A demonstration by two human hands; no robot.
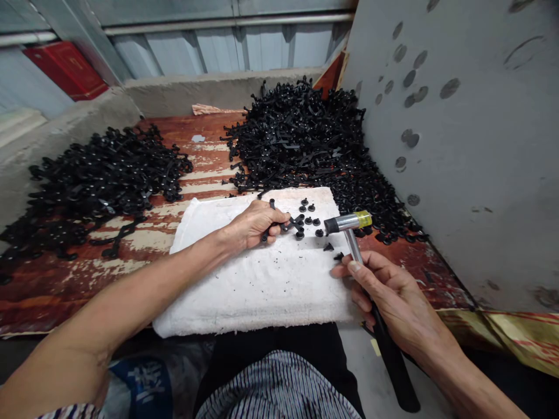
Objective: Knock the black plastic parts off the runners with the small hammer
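My left hand is closed around a black branched plastic part, whose arms stick out past the fingers above the white towel. In my right hand is a small mallet with a black face, a silver head, a yellow end and a black grip. Its head hovers over the towel's right edge. Several small black plugs lie on the towel between the part and the mallet. A finger of the right hand is close to one black plug.
A large heap of black parts rises behind the towel. Another heap of branched black parts lies at the left on the worn red-brown surface. A grey panel stands along the right side. A red box is at the back left.
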